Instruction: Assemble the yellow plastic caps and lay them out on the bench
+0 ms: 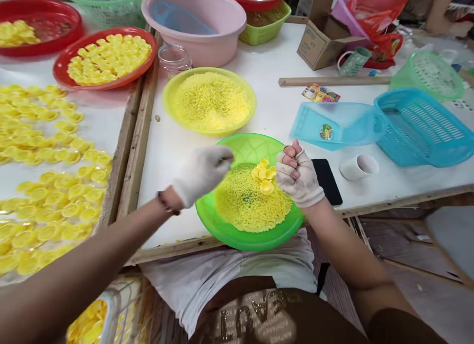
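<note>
My left hand, in a white fingerless glove, is held over the left rim of a green bowl. Its fingers are curled together, and whatever they pinch is hidden. Above the bowl's right side is my right hand, gloved the same way and closed, with bare fingertips folded in; I cannot make out anything in it. Small yellow pellets fill the bottom of the bowl. On top of them, beside my right hand, lie several yellow cup-shaped pieces.
Behind stands a yellow bowl of pale yellow pellets. Many yellow cups cover the left table, near a red tray of more. A black phone, white mug, blue scoop and blue basket sit right.
</note>
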`<state>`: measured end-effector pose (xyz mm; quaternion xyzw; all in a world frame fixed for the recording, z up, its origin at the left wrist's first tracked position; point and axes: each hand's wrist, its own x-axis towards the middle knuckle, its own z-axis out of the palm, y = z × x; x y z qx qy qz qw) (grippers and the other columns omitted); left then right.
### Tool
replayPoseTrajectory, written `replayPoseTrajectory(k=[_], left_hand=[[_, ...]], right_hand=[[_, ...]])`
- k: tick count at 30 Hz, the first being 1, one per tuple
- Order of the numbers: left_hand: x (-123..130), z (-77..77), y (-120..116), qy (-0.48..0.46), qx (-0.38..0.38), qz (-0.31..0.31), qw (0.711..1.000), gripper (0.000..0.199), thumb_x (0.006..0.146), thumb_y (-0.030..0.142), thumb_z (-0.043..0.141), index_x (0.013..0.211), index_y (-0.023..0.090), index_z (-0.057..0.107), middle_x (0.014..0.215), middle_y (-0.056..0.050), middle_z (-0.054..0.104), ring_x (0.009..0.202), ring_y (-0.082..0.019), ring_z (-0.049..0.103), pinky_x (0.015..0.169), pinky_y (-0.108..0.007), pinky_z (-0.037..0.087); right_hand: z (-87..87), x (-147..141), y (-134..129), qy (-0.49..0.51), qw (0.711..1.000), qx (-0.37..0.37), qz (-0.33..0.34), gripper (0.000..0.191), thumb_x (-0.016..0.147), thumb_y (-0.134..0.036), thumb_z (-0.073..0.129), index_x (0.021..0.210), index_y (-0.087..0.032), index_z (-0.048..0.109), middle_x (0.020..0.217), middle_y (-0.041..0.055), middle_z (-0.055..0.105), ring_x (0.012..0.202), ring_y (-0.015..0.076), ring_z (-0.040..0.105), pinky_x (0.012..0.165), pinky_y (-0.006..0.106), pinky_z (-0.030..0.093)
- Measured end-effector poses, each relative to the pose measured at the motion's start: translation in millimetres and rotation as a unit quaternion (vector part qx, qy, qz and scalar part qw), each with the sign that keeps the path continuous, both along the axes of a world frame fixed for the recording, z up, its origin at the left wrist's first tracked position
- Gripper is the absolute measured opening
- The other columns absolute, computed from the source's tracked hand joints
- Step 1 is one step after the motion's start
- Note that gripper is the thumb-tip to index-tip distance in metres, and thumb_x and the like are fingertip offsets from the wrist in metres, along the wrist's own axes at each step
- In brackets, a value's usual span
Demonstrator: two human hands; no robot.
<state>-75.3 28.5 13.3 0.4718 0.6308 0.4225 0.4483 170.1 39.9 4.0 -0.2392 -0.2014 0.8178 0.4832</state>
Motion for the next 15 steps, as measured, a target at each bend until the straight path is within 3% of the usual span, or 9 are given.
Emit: replayPoseTrajectory(k=[2,5,12,15], left_hand=[[40,-12.9,7,-0.027,-0.025,-0.042,0.998,0.030,0.100,0.037,0.064,0.125,0.021,0.066,0.128,-0.011,0.065,0.111,-0.024,0.065,0.093,-0.042,0.058],[65,-25.9,18,-0.041,-0.052,-0.089,0.994,0.033,0.099,0.036,0.065,0.129,0.023,0.065,0.134,-0.011,0.062,0.116,-0.025,0.064,0.095,-0.041,0.057],[58,-20.9,15,-0.063,-0.104,-0.129,0.984,0.037,0.100,0.037,0.064,0.131,0.019,0.063,0.133,-0.012,0.062,0.114,-0.025,0.065,0.095,-0.044,0.058],[49,-15.4,-1,-0.073,-0.114,-0.137,0.981,0.030,0.097,0.037,0.068,0.120,0.017,0.067,0.116,-0.010,0.068,0.101,-0.023,0.068,0.085,-0.039,0.061]], right_hand=[[2.0,0,0,-0.010,1.000,0.006,-0.007,0.042,0.098,-0.046,0.066,0.074,-0.023,0.040,0.053,-0.0127,0.033,0.036,0.0035,0.017,0.032,0.015,0.013],[6.3,-2,-1,-0.025,0.999,-0.019,-0.014,0.044,0.099,-0.049,0.062,0.073,-0.022,0.040,0.051,-0.0127,0.032,0.035,0.0037,0.017,0.032,0.016,0.014],[12.0,-7,-3,-0.034,0.999,-0.023,-0.029,0.046,0.099,-0.053,0.063,0.072,-0.022,0.041,0.051,-0.0115,0.035,0.035,0.0035,0.023,0.033,0.017,0.016],[12.6,-14,-8,-0.055,0.997,0.014,-0.059,0.046,0.097,-0.056,0.064,0.074,-0.021,0.045,0.054,-0.0101,0.040,0.037,0.0035,0.028,0.034,0.018,0.019]])
